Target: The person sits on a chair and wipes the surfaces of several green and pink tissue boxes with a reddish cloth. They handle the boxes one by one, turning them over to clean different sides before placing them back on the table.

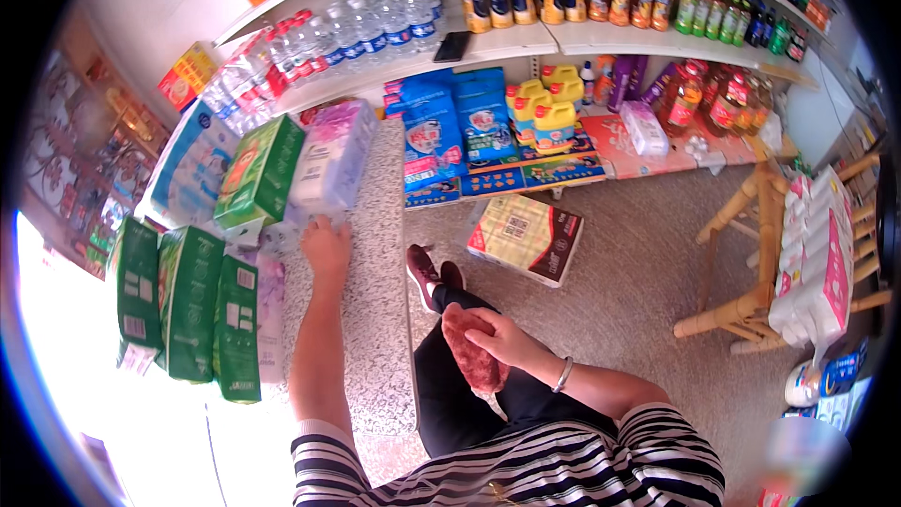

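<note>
My left hand (326,248) rests palm down on the speckled stone counter (380,282), its fingertips at the near end of a purple-and-white tissue pack (331,155) and some clear plastic film. Left of it lie a green tissue pack (257,172) and a blue-and-white pack (193,169). Several more green packs (190,303) stand nearer me on the counter's left side. A reddish-brown plush cloth (468,348) is gripped in my right hand (493,338), held over my lap, with the thumb on top.
A plaid-patterned carton (526,238) lies on the floor beyond my feet. Shelves (493,46) with bottles run along the back, a black phone (452,47) at one edge. Blue detergent bags (429,134) stand below. At right, a bamboo chair (750,253) stands by toilet-roll packs (813,253).
</note>
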The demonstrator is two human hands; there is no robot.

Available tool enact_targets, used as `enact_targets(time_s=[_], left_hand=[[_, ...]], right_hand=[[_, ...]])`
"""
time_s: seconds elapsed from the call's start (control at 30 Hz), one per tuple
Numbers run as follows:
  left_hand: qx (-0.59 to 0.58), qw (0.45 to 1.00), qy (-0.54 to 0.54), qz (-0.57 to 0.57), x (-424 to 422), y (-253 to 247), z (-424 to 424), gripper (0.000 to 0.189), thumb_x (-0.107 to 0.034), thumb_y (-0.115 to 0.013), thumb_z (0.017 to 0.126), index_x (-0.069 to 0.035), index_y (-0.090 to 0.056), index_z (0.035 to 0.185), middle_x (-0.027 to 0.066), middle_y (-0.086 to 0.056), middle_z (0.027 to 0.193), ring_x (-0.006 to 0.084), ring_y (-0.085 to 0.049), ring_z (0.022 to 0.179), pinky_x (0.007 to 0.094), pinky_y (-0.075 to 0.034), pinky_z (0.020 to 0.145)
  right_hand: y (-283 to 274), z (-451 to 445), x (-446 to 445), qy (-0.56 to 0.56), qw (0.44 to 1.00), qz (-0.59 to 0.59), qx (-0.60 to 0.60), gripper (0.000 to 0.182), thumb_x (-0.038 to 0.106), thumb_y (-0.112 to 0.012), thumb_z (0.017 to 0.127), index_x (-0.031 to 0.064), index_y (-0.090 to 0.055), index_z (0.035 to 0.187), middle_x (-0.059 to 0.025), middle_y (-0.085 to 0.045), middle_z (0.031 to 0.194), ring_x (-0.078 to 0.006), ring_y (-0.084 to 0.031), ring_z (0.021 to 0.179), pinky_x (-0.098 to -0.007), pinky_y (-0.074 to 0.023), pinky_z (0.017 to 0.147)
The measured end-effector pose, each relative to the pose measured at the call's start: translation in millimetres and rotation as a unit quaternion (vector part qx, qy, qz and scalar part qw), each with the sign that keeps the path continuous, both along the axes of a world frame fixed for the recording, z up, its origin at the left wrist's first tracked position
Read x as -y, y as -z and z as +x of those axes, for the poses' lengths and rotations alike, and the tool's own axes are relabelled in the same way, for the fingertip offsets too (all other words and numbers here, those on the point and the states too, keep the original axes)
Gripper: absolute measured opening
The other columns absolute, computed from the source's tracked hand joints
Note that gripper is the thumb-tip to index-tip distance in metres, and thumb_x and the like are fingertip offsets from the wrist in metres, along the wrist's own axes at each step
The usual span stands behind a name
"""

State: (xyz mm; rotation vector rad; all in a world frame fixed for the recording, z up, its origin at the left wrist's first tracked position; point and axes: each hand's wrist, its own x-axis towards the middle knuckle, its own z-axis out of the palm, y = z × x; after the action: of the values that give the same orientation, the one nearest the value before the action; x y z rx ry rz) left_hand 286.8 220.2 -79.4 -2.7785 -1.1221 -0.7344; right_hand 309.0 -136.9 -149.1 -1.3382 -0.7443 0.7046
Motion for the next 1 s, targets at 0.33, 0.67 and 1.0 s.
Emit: enact_targets(time_s=[0.33, 0.67, 1.0], left_hand=[[-0.035, 0.997, -0.054, 0.039, -16, -3, 21, 0.037, -0.033, -0.065, 0.081, -0.004, -0.056, 0.103, 0.016, -0.063, 0.096, 0.035, -0.061, 0.092, 0.0453, -0.049, 0.079], [-0.009, 0.994, 0.108, -0.002, -35, 2, 3, 0.011, -0.011, -0.055, 0.081, -0.001, -0.061, 0.08, 0.0229, -0.064, 0.076, 0.0399, -0.064, 0.074, 0.0484, -0.05, 0.069], [-0.045, 0.962, 0.207, -0.172, 93, -43, -82, 0.015, -0.012, -0.049, 0.087, 0.002, -0.054, 0.082, 0.0275, -0.06, 0.079, 0.0469, -0.057, 0.079, 0.0508, -0.044, 0.068]], right_hand=[[-22, -5, 15, -0.01, 0.999, -0.027, 0.029, 0.042, 0.018, -0.063, 0.089, -0.0014, -0.051, 0.124, -0.0095, -0.061, 0.112, -0.0143, -0.057, 0.103, -0.029, -0.045, 0.091], [-23, 8, 6, 0.007, 0.999, 0.032, 0.017, 0.036, 0.015, -0.062, 0.089, 0.0012, -0.053, 0.121, -0.0069, -0.063, 0.107, -0.011, -0.056, 0.099, -0.0277, -0.0452, 0.088], [-106, 56, -19, 0.05, 0.97, 0.081, 0.222, 0.035, 0.016, -0.063, 0.087, 0.0007, -0.056, 0.118, -0.0135, -0.064, 0.102, -0.0243, -0.063, 0.097, -0.0334, -0.0485, 0.083]])
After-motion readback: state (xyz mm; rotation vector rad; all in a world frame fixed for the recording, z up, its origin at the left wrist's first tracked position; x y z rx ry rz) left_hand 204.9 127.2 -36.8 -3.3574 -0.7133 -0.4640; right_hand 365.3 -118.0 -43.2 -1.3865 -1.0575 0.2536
